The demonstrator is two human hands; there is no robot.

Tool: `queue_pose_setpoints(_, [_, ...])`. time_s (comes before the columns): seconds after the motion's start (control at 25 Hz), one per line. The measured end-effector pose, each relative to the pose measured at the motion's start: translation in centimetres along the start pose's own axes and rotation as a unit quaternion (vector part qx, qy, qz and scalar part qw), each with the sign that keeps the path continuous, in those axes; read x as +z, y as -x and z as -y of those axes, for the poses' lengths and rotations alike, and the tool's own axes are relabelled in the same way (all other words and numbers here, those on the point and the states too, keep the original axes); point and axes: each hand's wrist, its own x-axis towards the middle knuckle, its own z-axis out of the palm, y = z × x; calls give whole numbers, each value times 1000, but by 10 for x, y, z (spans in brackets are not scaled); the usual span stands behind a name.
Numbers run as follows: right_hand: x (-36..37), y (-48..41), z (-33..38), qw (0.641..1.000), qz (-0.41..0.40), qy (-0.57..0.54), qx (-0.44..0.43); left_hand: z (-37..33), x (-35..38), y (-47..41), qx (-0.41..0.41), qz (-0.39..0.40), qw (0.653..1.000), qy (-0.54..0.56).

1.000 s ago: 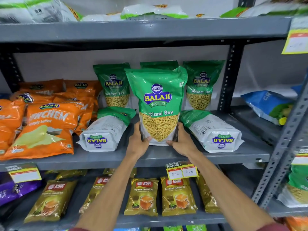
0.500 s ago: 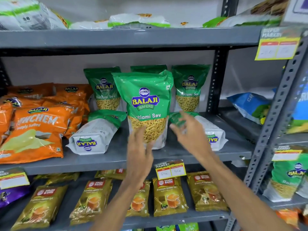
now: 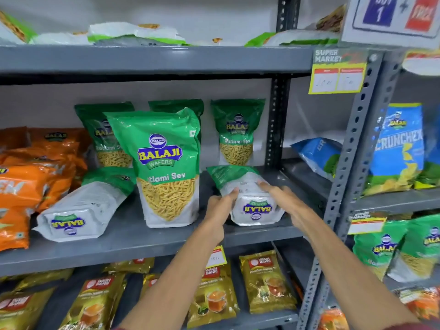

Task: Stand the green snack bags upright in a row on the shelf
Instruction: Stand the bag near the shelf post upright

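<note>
On the grey middle shelf (image 3: 114,248) a large green Balaji bag (image 3: 164,167) stands upright near the front. Three more green bags stand behind it, at the left (image 3: 100,129), middle (image 3: 176,106) and right (image 3: 238,132). Two green bags lie flat with their white bottoms toward me: one at the left (image 3: 81,208) and one at the right (image 3: 250,198). My left hand (image 3: 220,206) touches the right lying bag's left side. My right hand (image 3: 283,198) rests on its right side and top. Both hands clasp this bag, which still lies on the shelf.
Orange snack bags (image 3: 28,186) crowd the shelf's left end. A perforated upright post (image 3: 352,144) bounds the right side, with blue and green bags on the neighbouring rack (image 3: 400,148). Gold tea packs (image 3: 264,282) lie on the shelf below. The upper shelf (image 3: 152,58) hangs close overhead.
Both hands let go of the upright front bag, which stays standing, and moved right onto the lying bag. The view also shifted to the right.
</note>
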Motion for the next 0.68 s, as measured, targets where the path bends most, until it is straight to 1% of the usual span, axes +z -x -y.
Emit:
queue_pose_setpoints(0.08, [-1, -8, -5, 999, 5, -28, -43, 3, 0, -7, 28, -5, 1000, -10])
queue_pose_setpoints(0.24, [7, -22, -9, 984, 16, -99, -146, 0, -1, -14, 134, -8, 990, -39])
queue_pose_setpoints(0.32, [10, -31, -9, 978, 16, -94, -186, -1, 1, -20, 176, -18, 981, -80])
queue_pose_setpoints(0.48, [19, -48, -13, 975, 1, -60, -212, -1, 3, -44, 223, -24, 964, -144])
queue_pose_setpoints(0.6, [28, -57, -19, 974, -32, -58, -217, 4, 5, -62, 223, -18, 964, -143])
queue_pose_setpoints(0.68, [28, -61, -22, 975, -33, -58, -211, 8, 8, -68, 217, -30, 966, -137])
